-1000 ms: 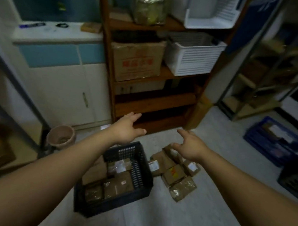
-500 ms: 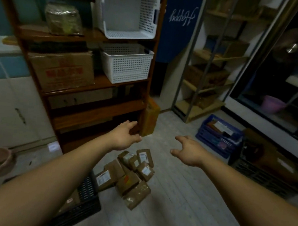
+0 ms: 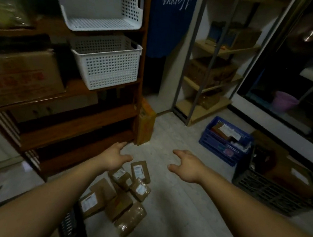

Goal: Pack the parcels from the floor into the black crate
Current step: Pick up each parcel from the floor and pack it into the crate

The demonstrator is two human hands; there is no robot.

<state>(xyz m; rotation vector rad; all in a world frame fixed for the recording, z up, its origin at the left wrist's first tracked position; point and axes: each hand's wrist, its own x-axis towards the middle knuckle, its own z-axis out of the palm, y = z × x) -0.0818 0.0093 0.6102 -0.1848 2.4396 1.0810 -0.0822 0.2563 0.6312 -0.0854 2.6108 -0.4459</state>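
Observation:
Several brown parcels (image 3: 120, 194) with white labels lie in a loose pile on the pale floor, low in the middle of the view. Only a corner of the black crate (image 3: 71, 228) shows, under my left forearm at the bottom left. My left hand (image 3: 114, 155) hovers above the far end of the pile, fingers relaxed, holding nothing. My right hand (image 3: 186, 166) hangs to the right of the pile, fingers spread and slightly bent, also holding nothing.
A wooden shelf unit (image 3: 72, 123) with white baskets (image 3: 107, 63) and a cardboard box stands at the left. A yellow box (image 3: 146, 125) leans at its foot. A blue crate (image 3: 226, 140) and another dark crate (image 3: 273, 189) sit at the right.
The view has swung to the right: the black crate has slid almost out of sight at the bottom left, and the crates at the right have come into view. Both hands stay outstretched and hold nothing.

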